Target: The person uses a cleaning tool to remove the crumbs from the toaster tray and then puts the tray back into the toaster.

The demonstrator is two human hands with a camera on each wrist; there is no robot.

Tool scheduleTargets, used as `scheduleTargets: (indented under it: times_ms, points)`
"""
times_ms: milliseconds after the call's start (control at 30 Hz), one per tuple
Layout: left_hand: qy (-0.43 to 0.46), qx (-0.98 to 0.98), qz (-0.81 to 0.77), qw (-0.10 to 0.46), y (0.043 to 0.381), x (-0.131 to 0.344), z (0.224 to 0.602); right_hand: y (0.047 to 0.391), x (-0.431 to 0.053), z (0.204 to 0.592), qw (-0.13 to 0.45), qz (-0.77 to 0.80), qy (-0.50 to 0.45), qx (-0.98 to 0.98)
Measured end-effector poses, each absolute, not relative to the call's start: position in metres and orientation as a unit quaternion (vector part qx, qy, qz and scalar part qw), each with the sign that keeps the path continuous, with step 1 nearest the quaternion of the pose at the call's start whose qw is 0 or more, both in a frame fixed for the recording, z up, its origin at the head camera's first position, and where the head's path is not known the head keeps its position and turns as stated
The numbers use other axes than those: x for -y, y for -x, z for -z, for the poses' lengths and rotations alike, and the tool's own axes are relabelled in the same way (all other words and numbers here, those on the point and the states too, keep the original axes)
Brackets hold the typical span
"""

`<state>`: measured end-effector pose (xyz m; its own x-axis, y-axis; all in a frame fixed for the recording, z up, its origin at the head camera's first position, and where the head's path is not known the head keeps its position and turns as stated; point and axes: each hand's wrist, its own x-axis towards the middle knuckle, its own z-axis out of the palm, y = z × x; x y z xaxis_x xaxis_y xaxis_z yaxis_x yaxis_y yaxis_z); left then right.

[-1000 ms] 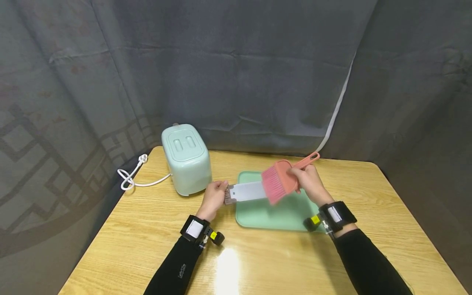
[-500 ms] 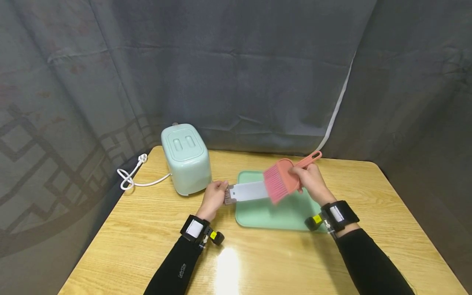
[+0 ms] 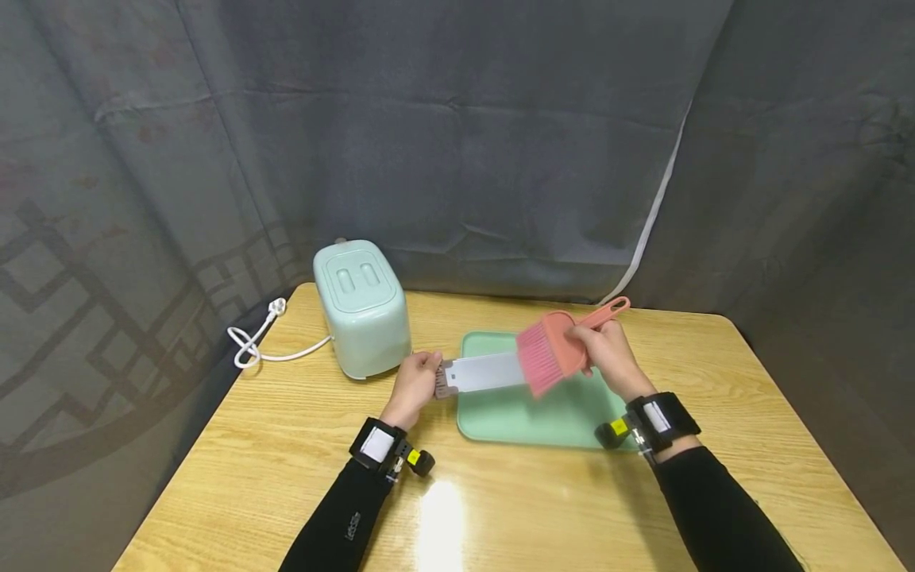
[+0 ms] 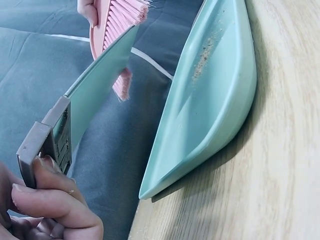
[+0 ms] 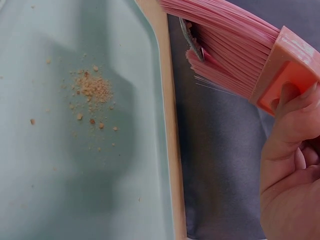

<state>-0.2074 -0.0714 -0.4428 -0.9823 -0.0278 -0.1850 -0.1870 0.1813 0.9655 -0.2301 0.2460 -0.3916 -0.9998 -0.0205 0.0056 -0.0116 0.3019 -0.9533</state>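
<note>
My left hand (image 3: 413,388) pinches the grey end piece of a flat, pale crumb tray (image 3: 488,372), held above a mint serving tray (image 3: 532,425). A pink hand brush (image 3: 563,343) is in my right hand (image 3: 606,359), gripped where its handle joins the head. Its bristles (image 5: 227,42) wrap over the far end of the crumb tray, on both sides of the edge in the right wrist view. Below, a small heap of tan crumbs (image 5: 92,91) lies on the serving tray, with loose bits scattered around it.
A mint toaster (image 3: 360,306) stands behind my left hand. Its white cord (image 3: 293,356) runs left, and the plug (image 3: 277,307) lies by the table's left edge. Grey cloth (image 3: 457,159) hangs behind the wooden table (image 3: 286,445).
The brush has slid a little to the right along the crumb tray, baring more of its surface. My left hand and the crumb tray have stayed almost still.
</note>
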Motion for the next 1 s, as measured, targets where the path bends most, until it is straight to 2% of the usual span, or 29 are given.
scheduleTargets:
  times_ms: [533,1000]
  points:
    - [0.062,-0.763,-0.641,0.060,0.210,0.072,0.446,0.228,-0.253,0.384,-0.005,0.594,0.012,-0.804]
    - [0.056,-0.767,-0.637,0.055,0.208,0.073,0.445,0.228,-0.258,0.393,0.000,0.605,0.009,-0.796]
